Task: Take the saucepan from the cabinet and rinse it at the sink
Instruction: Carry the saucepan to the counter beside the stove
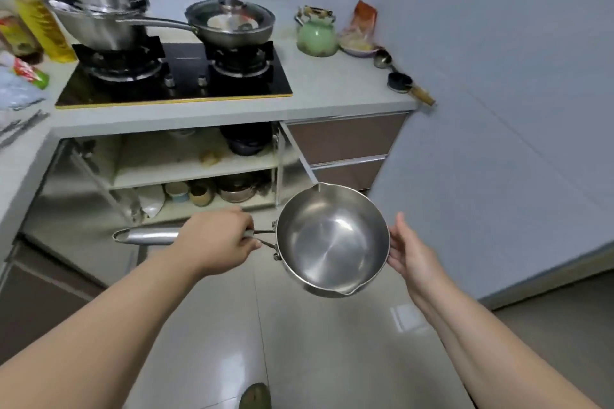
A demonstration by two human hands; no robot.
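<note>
Two hands are holding the saucepan (332,239) over the floor, near the open cabinet (196,169). Left hand (216,242) is gripping its handle tightly. Right hand (412,252) is open, fingers touching the rim.

Two bare forearms reach in from the lower edge of the head view, with no sleeve, cuff, watch, bracelet or glove on either as far as they show. The left hand (216,239) is uncovered, its knuckles and the back of the hand showing, no ring visible. The right hand (410,251) is also uncovered, fingers and thumb plain, nails short and unpainted as far as the blur allows. At the bottom edge sits a rounded olive-green toe of footwear (255,396).
</note>
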